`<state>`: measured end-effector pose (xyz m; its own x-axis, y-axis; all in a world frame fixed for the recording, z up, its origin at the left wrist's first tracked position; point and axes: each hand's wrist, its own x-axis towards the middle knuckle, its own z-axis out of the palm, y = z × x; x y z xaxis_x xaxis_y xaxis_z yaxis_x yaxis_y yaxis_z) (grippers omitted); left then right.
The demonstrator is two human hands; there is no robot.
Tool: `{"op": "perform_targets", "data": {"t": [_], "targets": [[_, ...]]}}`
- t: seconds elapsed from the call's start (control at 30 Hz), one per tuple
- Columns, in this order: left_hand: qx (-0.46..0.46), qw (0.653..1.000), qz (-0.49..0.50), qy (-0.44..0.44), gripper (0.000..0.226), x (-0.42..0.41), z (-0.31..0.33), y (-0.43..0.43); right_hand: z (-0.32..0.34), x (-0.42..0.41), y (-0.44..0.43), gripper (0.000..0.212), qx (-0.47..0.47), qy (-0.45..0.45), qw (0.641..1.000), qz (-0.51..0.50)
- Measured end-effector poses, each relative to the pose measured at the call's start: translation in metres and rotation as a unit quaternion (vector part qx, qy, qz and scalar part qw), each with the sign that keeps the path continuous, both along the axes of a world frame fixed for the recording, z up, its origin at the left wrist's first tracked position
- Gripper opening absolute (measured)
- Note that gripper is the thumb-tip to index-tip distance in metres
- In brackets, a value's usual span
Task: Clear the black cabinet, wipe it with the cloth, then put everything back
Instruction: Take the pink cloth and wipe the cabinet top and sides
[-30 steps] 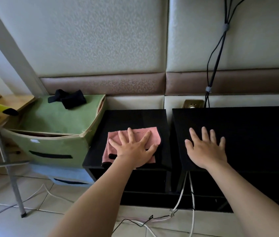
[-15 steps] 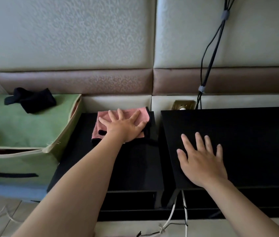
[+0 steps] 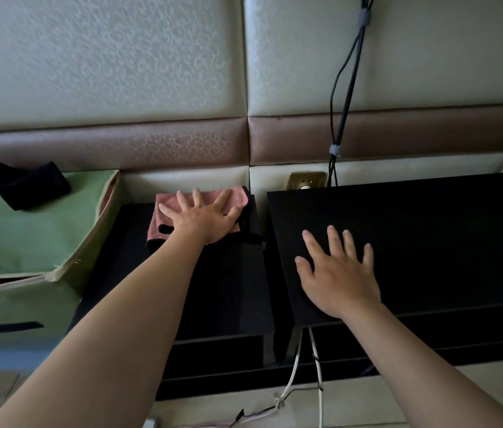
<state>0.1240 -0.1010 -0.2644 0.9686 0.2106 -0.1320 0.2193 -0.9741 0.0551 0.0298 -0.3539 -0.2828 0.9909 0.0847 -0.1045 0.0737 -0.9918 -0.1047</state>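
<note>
- Black cabinet (image 3: 219, 288): the narrow one, sitting between the green fabric box (image 3: 28, 242) and the wider black unit (image 3: 429, 242). Its top is bare, so I'd say we're at the wiping step. The top runs long from the front edge back to the wall, and the open front faces the person.
- Pink cloth (image 3: 237, 196): folded and lying flat at the very back of the cabinet top, nearer the right rear corner. Its long side runs left-right along the wall, so crosswise to the cabinet's long axis. That's handy, because straight overlapping passes from wall to front should cover nearly the full width. Just don't skip the left rear corner.
- Left hand (image 3: 203, 217): flat on the cloth, fingers straight and spread, pressing rather than gripping, fingertips pointing at the wall. An even palm push should stop the folds bunching up.
- Right hand (image 3: 336, 273): flat on the wider unit, fingers spread, holding nothing. Looks like a brace.
</note>
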Motion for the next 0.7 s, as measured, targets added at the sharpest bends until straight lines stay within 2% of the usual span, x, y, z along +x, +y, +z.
{"op": "perform_targets", "data": {"t": [0.7], "targets": [[0.019,0.998,-0.058,0.026,0.069,-0.166,-0.006,-0.064,0.006,-0.003,-0.001,0.063,0.012,0.011,1.000,-0.002]]}}
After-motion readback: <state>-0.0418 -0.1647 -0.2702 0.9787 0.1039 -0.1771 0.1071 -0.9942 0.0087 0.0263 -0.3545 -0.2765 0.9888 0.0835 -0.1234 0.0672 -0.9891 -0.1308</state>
